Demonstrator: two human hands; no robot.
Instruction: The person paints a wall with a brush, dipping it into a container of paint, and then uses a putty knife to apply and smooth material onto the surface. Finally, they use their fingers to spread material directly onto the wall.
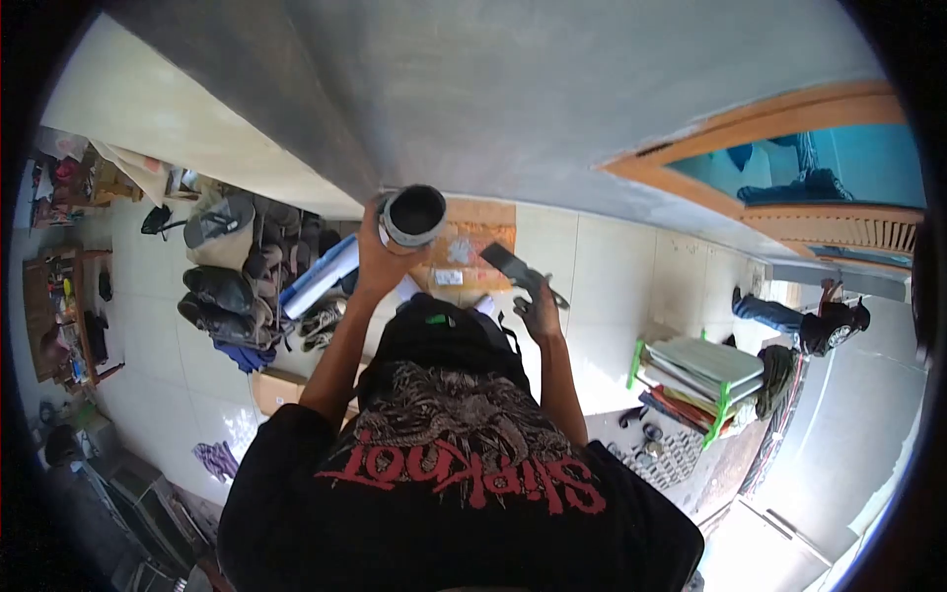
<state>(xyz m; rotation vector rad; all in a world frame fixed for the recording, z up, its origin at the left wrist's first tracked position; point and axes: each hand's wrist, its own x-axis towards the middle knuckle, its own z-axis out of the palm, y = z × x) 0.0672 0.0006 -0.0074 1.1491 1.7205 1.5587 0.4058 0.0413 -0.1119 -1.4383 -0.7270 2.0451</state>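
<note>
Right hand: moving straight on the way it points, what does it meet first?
Likely the cup in the left hand, the right hand's scraper touching first; depth unclear.

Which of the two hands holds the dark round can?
The left hand grips the can at its side; the right hand holds a flat-bladed tool instead.

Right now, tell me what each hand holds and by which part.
The left hand grips a dark round container by its side wall; the right hand holds a flat-bladed scraper by its handle.
</note>
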